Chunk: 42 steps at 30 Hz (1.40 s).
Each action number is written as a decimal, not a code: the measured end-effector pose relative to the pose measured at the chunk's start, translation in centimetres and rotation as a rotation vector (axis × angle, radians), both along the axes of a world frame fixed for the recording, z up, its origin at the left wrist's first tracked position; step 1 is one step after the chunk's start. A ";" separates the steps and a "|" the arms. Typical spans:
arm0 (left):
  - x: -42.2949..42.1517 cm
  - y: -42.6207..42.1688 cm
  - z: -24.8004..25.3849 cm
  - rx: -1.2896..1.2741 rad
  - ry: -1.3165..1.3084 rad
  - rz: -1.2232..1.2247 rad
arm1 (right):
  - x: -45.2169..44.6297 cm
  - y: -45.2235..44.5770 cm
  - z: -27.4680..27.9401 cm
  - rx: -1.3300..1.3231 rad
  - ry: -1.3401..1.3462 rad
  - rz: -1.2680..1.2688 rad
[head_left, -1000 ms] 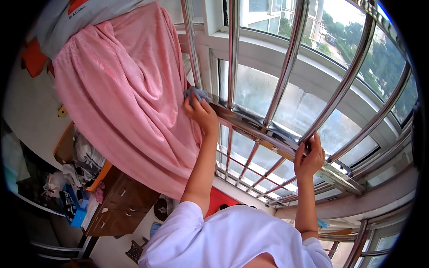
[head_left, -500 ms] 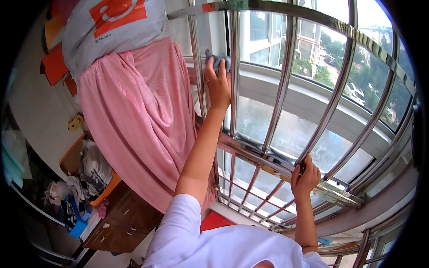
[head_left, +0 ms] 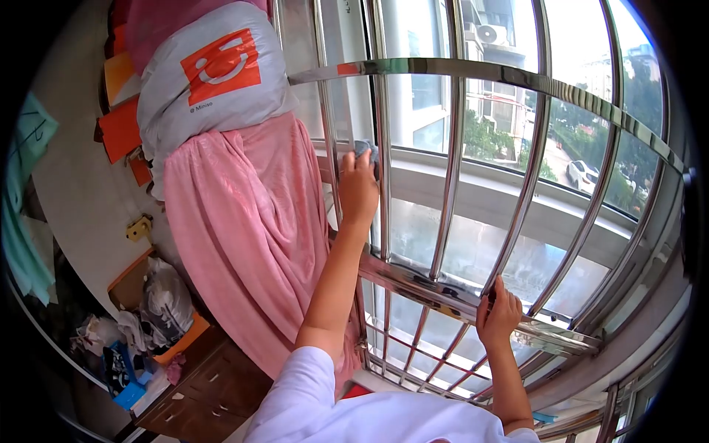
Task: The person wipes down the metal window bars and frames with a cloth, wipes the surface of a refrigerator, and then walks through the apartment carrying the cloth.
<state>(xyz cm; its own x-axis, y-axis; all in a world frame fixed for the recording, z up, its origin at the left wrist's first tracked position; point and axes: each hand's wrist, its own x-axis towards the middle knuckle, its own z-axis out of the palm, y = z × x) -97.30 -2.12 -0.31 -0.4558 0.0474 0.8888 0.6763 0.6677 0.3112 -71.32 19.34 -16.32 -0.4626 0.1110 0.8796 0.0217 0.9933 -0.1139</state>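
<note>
Head view: pinches a grey-blue cloth [head_left: 367, 153] in the fingers of the left hand [head_left: 360, 193], with the fingertips closed over the bunched fabric. Reaches up with that arm and holds the cloth right beside a polished upright bar [head_left: 383, 184]; cannot tell whether fabric and metal touch along the hidden side. Curls the fingers of the right hand [head_left: 500, 314] around the foot of a slanting bar [head_left: 515, 236], below and well to the right of the cloth grip, just where it meets the broad lower rail [head_left: 413, 286].

Shows above the left grip a curved upper rail [head_left: 436, 66] crossing the bars, and behind both grips a window frame [head_left: 473, 183] with cloudy glass beneath it. Shows to the left of the cloth grip a pink blanket [head_left: 221, 221] hanging in long folds, and above the blanket a bulging white bag [head_left: 221, 74] printed with an orange panel. Reveals, below and far to the left of that grip, a brown chest [head_left: 210, 399], with a blue box [head_left: 125, 380] and a clear plastic bag [head_left: 166, 295] near it. Shows a mint-green cloth [head_left: 26, 199] farthest left of the grip, and a white car [head_left: 582, 176] outside, beyond the bars to the right.
</note>
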 end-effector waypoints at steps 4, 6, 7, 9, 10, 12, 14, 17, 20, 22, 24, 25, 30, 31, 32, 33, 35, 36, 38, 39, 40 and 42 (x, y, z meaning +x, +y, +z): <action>1.4 -2.4 5.9 0.399 0.632 0.050 | 0.0 0.1 0.1 0.036 0.027 0.030; 0.3 -2.8 10.4 0.469 0.736 0.010 | 0.0 0.1 0.1 0.035 0.039 0.029; -1.7 -2.8 12.2 0.471 0.746 0.005 | 0.0 0.1 0.1 0.033 0.037 0.029; -6.3 -2.6 14.5 0.252 0.743 0.116 | 0.1 0.0 0.2 0.025 0.034 0.031; -6.8 -2.6 15.4 0.254 0.753 0.109 | 0.2 0.0 0.0 0.025 0.045 0.025; -7.8 -2.8 17.5 0.318 0.519 0.158 | 0.1 0.0 -0.2 -0.028 -0.002 0.027; -6.6 -2.8 20.3 0.230 0.466 0.178 | 0.2 -0.2 0.0 -0.060 -0.008 0.026; -5.8 -2.0 23.8 0.170 0.322 0.262 | 0.1 -0.3 0.2 -0.080 0.011 0.030; -6.2 -1.3 26.3 0.126 0.367 0.391 | 0.1 -0.3 0.1 -0.094 0.005 0.024; -6.2 -1.1 27.5 0.150 0.327 0.384 | 0.0 -0.3 -0.1 -0.076 0.014 0.030; -5.8 -1.5 27.6 0.105 0.253 0.374 | 0.1 -0.5 0.0 -0.091 0.001 0.020; -5.0 -2.1 27.4 0.038 0.206 0.395 | 0.2 -0.6 0.1 -0.100 -0.012 0.021; -3.7 -3.6 23.0 -0.056 0.179 0.421 | 0.0 -0.6 -0.1 -0.072 0.011 0.001; -3.9 -4.0 22.2 -0.048 0.216 0.388 | 0.0 -0.6 0.0 -0.065 0.003 -0.009; -3.4 -3.9 21.0 -0.054 0.213 0.387 | 0.1 -0.6 0.0 -0.070 -0.001 -0.008; -2.8 -3.6 19.6 -0.067 0.454 0.372 | 0.1 -0.6 0.0 -0.082 -0.014 -0.006; -2.8 -2.9 18.3 -0.082 0.736 0.101 | 0.0 -0.7 0.0 -0.085 -0.013 -0.005; -2.8 -2.5 17.9 -0.034 0.575 -0.045 | 0.0 -0.7 0.1 -0.085 -0.011 -0.008; -1.6 -3.6 20.3 -0.194 0.260 -0.057 | 0.1 -0.9 0.2 -0.099 -0.006 -0.002; -0.8 -3.6 21.3 -0.232 0.214 -0.096 | 0.2 -0.9 0.2 -0.100 -0.012 -0.006; -1.9 -3.5 22.4 -0.233 0.208 -0.099 | 0.2 -1.0 0.3 -0.097 -0.005 -0.008; -4.6 -3.6 24.9 -0.653 0.186 0.039 | 0.1 -1.0 0.2 -0.100 -0.005 -0.010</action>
<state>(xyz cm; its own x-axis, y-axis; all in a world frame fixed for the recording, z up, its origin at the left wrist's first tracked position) -101.86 -5.70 24.54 -0.3103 0.5878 0.7472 0.6512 0.7040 -0.2834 -71.23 18.31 -16.08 -0.4651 0.2023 0.8619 0.0322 0.9768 -0.2119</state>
